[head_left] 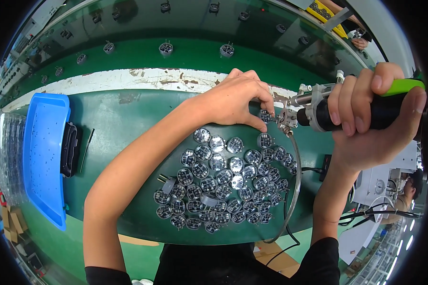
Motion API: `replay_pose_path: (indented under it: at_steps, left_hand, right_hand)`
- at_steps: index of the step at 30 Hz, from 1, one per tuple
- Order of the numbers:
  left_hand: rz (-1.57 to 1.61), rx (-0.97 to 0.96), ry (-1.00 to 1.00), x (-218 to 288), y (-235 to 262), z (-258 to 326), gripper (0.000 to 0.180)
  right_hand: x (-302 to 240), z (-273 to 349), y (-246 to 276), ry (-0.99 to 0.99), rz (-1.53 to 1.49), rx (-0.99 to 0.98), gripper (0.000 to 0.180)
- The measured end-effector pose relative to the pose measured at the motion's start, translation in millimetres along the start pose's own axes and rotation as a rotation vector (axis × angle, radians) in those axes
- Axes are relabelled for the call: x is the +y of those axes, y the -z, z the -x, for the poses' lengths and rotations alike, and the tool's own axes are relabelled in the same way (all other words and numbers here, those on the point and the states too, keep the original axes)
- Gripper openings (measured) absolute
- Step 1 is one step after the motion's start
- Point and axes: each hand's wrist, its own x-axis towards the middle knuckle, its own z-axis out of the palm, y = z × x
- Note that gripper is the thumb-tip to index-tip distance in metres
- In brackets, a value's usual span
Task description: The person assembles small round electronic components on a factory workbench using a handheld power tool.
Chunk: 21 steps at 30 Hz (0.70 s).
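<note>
**Left hand [242, 97] pinches a small round part [266, 116] at the nose of a hand tool [383, 111]**

The left hand has its thumb and forefinger nearly closed about the round part, near the far edge of the counter [142, 190]. The right hand [366, 114] is wrapped around the black and green tool, whose metal head [287, 117] sits right beside that part and hides some of it. A clear hose [296, 175] drops from the head and curves down the right side of a crowd of similar round parts [223, 177], passing in front of a few. Most of these lie with their shiny faces up; a grey one with prongs [168, 184] rests on its side at the left of the crowd. A single part [264, 140] lies just below the pinched one.

The left forearm [142, 152] reaches across the counter, between the crowd and a blue tray [45, 161] dotted with dark specks. Against the tray stands a black holder [70, 149], with a thin dark stick [87, 149] beside it; stacked clear plastic [7, 156] is at far left. A worn white ledge [142, 78] divides the counter from a green belt [133, 57] carrying spaced-out parts [166, 48]. Beyond, at upper right, another person's hand [360, 43] is near a yellow bin [325, 15].
</note>
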Motion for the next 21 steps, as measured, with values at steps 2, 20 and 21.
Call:
replay_pose_path:
  at_steps: [2, 20, 21]
  left_hand:
    - [0.007, 0.001, 0.002, -0.1, 0.7, 0.6, 0.04]
    - [-0.007, 0.007, 0.009, 3.1, -0.4, -2.6, 0.039]
    - [-0.011, 0.008, 0.006, 3.5, 0.4, -3.2, 0.039]
  right_hand:
    - [1.1, 0.3, 1.6, 0.001, -0.005, -0.012, 0.052]
    - [7.3, -0.7, -17.4, 0.025, 0.061, 0.148, 0.048]
    - [5.6, -2.6, -24.6, -0.029, 0.12, 0.194, 0.049]
